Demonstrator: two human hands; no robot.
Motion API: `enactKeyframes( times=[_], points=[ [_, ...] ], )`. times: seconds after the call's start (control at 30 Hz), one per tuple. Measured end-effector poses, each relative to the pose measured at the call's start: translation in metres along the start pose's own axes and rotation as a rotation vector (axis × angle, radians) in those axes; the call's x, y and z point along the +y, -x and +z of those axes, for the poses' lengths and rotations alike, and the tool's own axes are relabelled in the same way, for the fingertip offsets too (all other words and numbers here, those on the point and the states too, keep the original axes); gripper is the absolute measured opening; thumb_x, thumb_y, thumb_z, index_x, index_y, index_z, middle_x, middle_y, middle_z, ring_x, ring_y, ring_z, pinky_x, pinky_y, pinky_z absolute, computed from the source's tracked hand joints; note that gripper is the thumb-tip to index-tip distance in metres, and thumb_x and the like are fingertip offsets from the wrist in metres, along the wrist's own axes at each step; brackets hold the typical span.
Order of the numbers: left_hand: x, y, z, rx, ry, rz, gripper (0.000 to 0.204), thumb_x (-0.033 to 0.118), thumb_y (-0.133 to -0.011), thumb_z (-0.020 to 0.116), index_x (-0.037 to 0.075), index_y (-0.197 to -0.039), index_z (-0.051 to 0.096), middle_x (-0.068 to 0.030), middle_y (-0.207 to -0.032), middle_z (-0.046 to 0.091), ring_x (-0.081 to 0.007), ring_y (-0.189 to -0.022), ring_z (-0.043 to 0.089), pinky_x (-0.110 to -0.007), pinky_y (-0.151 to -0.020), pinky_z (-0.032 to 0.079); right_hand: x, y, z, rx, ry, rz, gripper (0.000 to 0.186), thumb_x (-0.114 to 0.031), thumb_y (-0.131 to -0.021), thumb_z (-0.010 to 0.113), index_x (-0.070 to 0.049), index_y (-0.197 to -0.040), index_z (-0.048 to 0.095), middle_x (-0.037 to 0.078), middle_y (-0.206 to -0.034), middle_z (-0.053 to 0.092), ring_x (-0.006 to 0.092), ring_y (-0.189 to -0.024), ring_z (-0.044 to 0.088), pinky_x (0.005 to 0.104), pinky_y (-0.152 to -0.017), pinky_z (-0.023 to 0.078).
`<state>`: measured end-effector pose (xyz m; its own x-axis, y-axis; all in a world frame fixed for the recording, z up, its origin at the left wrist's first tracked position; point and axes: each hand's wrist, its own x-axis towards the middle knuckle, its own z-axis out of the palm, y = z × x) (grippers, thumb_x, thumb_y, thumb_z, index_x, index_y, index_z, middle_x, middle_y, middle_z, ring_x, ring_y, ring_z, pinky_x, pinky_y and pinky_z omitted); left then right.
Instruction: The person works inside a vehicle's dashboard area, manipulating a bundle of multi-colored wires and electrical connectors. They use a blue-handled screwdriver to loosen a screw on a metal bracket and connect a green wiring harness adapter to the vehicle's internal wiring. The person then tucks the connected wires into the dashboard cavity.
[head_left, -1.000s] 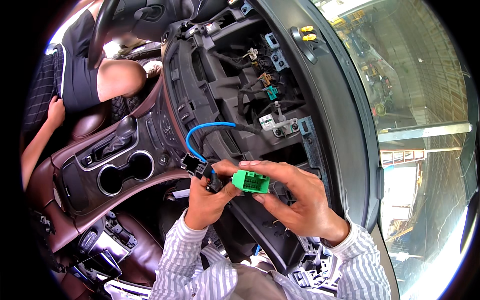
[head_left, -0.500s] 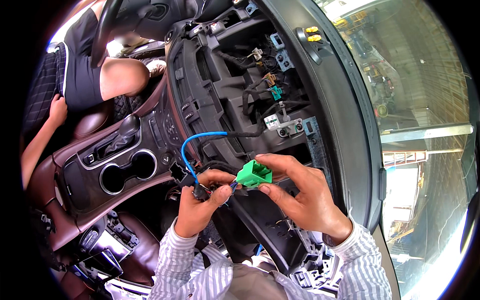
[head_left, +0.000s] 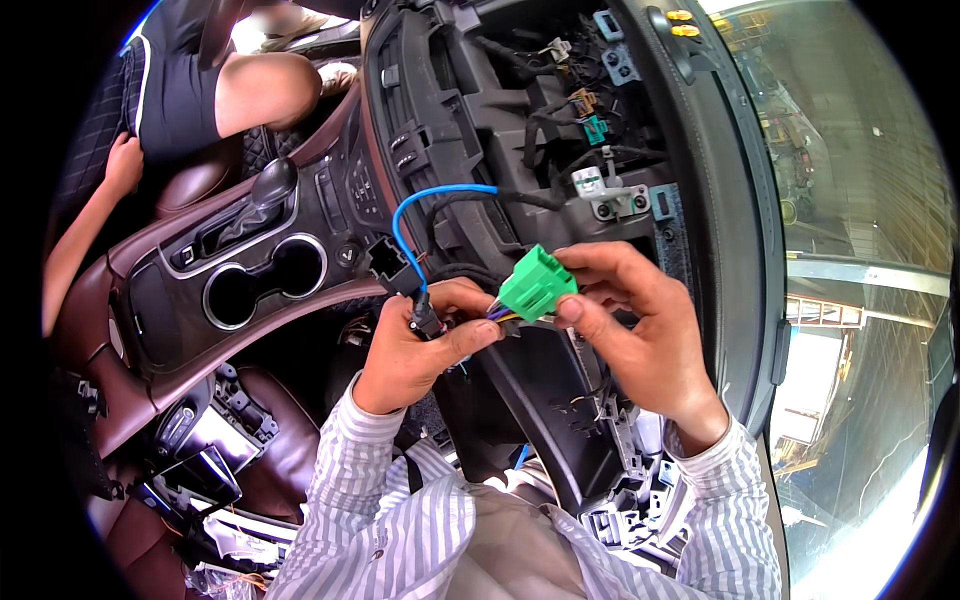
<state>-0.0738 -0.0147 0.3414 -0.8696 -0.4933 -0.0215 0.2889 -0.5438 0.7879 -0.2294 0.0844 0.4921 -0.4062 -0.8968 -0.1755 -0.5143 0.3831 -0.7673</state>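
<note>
A bright green plug connector [head_left: 535, 283] is between my two hands, tilted so that a broad side shows. My right hand [head_left: 655, 345] pinches its right end between thumb and fingers. My left hand [head_left: 400, 352] is closed on the thin coloured wires [head_left: 497, 313] that run out of the connector's left end. A small black connector [head_left: 427, 316] rests against the left hand between thumb and forefinger. Just above it hangs an open black connector housing [head_left: 390, 264]. From there a blue sleeved cable [head_left: 408, 212] curves up towards the dashboard; the left fingertips are partly hidden.
The opened dashboard [head_left: 460, 110] shows a white connector [head_left: 588, 182], a teal connector [head_left: 595, 129] and loose harnesses. The centre console [head_left: 170, 290] has a gear lever [head_left: 274, 184] and cup holders. Another person's leg [head_left: 265, 95] is at upper left. Removed trim parts [head_left: 215, 420] lie at lower left.
The green connector has turned in my fingers, its open end tipping away and a broad side coming into view. The whole view has shifted, with the dashboard now higher and further right.
</note>
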Motion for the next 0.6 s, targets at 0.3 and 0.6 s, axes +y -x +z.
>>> enactKeyframes(
  times=[0.3, 0.6],
  points=[
    [0.009, 0.013, -0.007, -0.081, 0.098, -0.082, 0.027, 0.016, -0.088, 0.078, -0.005, -0.103, 0.071, -0.0054, -0.091, 0.067, -0.007, -0.071, 0.056, -0.023, -0.061, 0.043, 0.006, -0.002, 0.003, -0.108, -0.299, 0.183, 0.03, -0.018, -0.1, 0.063, 0.004, -0.121, 0.06, 0.01, -0.103, 0.071, 0.0128, -0.085, 0.067, 0.0264, -0.076, 0.055],
    [0.004, 0.014, -0.008, -0.082, 0.093, -0.072, 0.027, 0.017, -0.086, 0.079, -0.005, -0.099, 0.072, -0.0049, -0.088, 0.067, -0.0068, -0.068, 0.056, -0.023, -0.056, 0.04, 0.008, -0.004, 0.005, -0.109, -0.251, 0.164, 0.027, -0.018, -0.102, 0.061, 0.004, -0.117, 0.062, 0.008, -0.101, 0.071, 0.0111, -0.086, 0.066, 0.0271, -0.075, 0.055]
  ],
)
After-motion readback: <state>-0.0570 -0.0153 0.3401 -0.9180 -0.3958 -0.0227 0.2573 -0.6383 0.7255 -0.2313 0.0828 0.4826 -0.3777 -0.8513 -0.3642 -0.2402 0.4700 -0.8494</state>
